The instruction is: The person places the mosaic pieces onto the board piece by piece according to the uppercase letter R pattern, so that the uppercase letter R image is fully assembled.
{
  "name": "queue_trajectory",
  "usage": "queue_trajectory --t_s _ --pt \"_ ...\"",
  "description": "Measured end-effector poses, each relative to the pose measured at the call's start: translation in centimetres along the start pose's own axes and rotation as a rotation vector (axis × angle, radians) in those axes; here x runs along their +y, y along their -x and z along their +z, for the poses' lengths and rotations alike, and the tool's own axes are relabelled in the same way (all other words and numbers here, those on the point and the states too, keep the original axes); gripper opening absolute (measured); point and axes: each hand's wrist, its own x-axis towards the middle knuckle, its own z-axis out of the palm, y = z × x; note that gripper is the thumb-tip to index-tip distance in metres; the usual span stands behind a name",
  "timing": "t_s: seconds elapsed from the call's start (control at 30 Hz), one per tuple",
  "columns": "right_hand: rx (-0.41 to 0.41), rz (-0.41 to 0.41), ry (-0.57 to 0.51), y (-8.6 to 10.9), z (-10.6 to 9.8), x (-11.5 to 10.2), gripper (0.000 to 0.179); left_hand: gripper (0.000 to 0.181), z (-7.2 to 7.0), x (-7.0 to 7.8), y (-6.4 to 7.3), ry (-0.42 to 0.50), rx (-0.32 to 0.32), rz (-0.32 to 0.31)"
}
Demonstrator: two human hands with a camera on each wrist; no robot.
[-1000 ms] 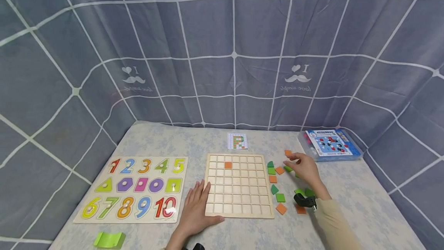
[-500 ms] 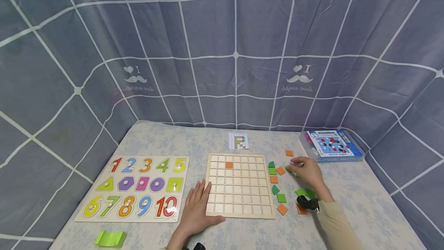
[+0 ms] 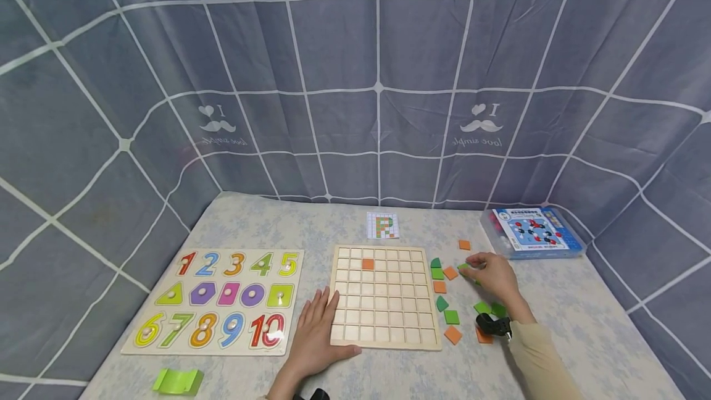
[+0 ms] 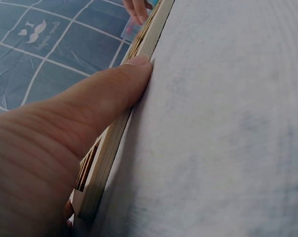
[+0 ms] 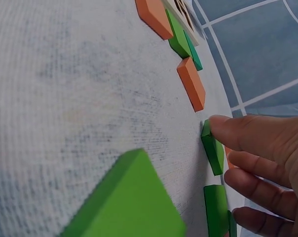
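Note:
My left hand (image 3: 316, 335) rests at the near left corner of a wooden grid board (image 3: 383, 341). Its fingers lie straight along the left side, and the thumb touches the front edge, as the left wrist view also shows. One orange square tile (image 3: 368, 264) sits in a cell of the board. Right of it, my right hand (image 3: 495, 276) pinches a green tile (image 5: 213, 148), thumb on the near face; the other fingertips are partly hidden behind it. Another green tile (image 5: 216, 210) lies below those fingers. A larger green tile (image 5: 134, 202) fills the foreground.
Several orange and green tiles, among them a green square (image 3: 452, 317), lie beside the board. Behind it is a pattern card (image 3: 383, 225). A number puzzle (image 3: 292, 313) lies left, with a green curved block (image 3: 178, 381) in front. A plastic box (image 3: 533, 233) stands back right.
My right hand has drawn back slightly from beside the far orange tile to a green tile, and its fingers have closed on it. My left hand has stayed on the board's corner.

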Motion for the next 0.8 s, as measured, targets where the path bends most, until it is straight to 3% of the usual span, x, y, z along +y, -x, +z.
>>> queue_trajectory --t_s 0.4,0.8 --pt "-0.057 0.051 0.021 -0.17 -0.43 -0.26 0.035 0.111 0.0 0.06 -0.04 -0.015 -0.009 -0.009" --pt "-0.083 0.032 0.008 -0.42 -0.53 -0.35 0.03 0.111 -0.04 0.03 -0.05 -0.021 -0.006 -0.008"
